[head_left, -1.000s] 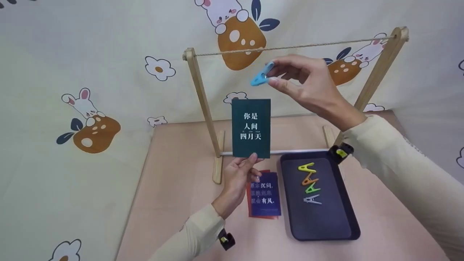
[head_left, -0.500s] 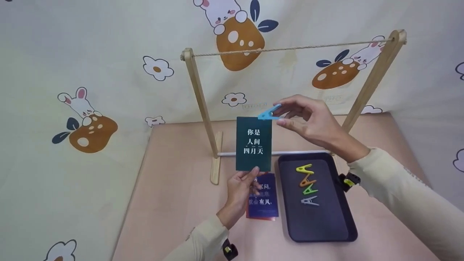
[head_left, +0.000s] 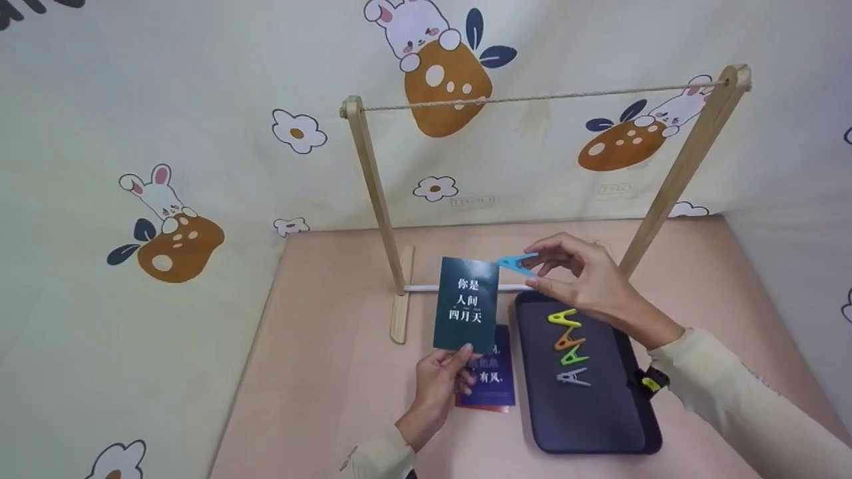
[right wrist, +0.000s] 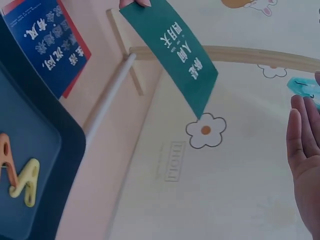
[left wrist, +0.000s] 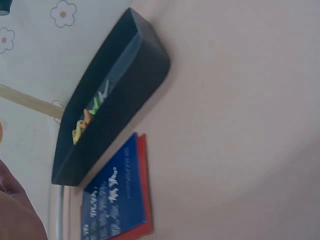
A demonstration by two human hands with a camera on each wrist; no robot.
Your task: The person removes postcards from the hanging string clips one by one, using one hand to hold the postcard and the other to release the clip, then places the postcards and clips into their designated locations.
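My left hand (head_left: 439,389) pinches the bottom edge of a dark green card (head_left: 468,303) with white Chinese lettering, held up in front of me. Between the thumb and fingertips of my right hand (head_left: 589,283) is a light blue clothespin (head_left: 516,263), its tip pointing left near the card's top right corner. From the right wrist view, a gap separates the clothespin (right wrist: 303,86) from the card (right wrist: 175,55). Below the left hand, a blue card (head_left: 496,389) lies on a red one (head_left: 494,408), partly hidden by the hand and green card.
A dark tray (head_left: 592,426) on the pink tabletop (head_left: 319,399) holds a yellow clothespin (head_left: 564,317) and orange, green and grey ones in a column. Behind stands a wooden frame with two posts (head_left: 378,193) and a rope (head_left: 546,98) strung across its top.
Both hands have come down, the right one farther. The clothespin has dropped from above the green card to beside its top right corner, and the card is lower and slightly tilted.
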